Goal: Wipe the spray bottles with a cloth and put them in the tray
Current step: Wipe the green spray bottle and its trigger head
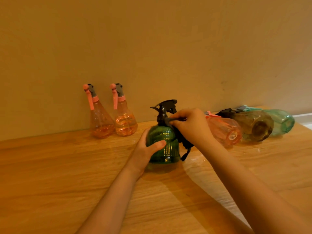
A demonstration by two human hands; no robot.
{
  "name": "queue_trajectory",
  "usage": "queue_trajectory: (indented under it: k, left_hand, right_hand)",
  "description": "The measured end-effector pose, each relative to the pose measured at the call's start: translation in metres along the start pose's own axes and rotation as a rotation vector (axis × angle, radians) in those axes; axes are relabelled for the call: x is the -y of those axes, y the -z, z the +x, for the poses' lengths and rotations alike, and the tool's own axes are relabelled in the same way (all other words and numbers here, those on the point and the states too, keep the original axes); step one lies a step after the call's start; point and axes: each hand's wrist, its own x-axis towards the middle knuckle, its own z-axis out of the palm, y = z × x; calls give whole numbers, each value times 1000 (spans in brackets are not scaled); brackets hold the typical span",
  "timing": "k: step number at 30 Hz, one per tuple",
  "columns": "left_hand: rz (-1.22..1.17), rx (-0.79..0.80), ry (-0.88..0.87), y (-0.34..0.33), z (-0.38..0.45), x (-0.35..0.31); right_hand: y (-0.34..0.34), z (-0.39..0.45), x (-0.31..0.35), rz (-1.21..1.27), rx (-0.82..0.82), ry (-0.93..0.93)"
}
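A: What stands around on the wooden table (50,174)?

B: Two upright pink bottles (101,120) by the wall (152,39), holding some liquid. On the right lie a pink bottle (224,130), an amber one (253,125) and a teal one (282,120), side by side.

A: And the one being wiped?

B: The green bottle (166,146), ribbed, dome-shaped, black trigger head, upright mid-table. The left hand (148,149) wraps its body; the right hand (190,125) pinches a dark cloth (183,141) against its neck, the cloth's end hanging down.
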Motion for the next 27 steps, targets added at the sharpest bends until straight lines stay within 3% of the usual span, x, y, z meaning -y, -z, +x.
queue_trajectory:
  k: [6, 9, 16, 27]
  left_hand:
    - [-21, -65, -11, -3, 0, 3]
    - [-35, -134, -11, -3, 3, 4]
    - [-30, -220, -44, 1, 5, 4]
    - [-46, -218, 24, 0, 5, 0]
  right_hand:
    - [-9, -47, -35, 105, -193, 80]
    - [-21, -72, -46, 127, -242, 207]
    - [-23, -72, -50, 147, -193, 322]
    - [-24, -74, -48, 87, -109, 459]
